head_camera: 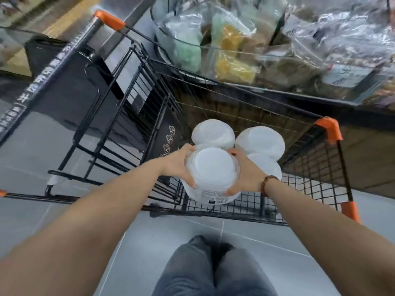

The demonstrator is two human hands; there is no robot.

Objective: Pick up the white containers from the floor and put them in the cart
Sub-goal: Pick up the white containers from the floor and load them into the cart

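Between the two hands, a white container (211, 171) is clamped. The left hand (181, 165) presses its near-left side with fingers spread down the wall, and the right hand (243, 176) wraps the opposite side with the thumb curled under the lower edge. The container is round and squat, made of smooth, milky, slightly see-through plastic. It has a flat round lid facing up and a small printed label low on its wall. It is held over the near end of the cart (241, 201), above the rim.

On the right wrist sits one thin brown bracelet (269, 184).

Just beyond the hands, three more containers (213, 133) of the same shape stand close together inside the cart, making four in all.

The cart is black wire mesh with straight bars, and four orange plastic pieces show on it. Its handle (64, 54), far to the left of the hands, is a black bar with white print too blurred to read.

Beyond the cart are crinkled clear plastic bags (230, 39) of green, yellow and brown goods, too blurred to count.

Below the arms lie smooth grey floor tiles (128, 242) and two grey trouser legs (203, 270).
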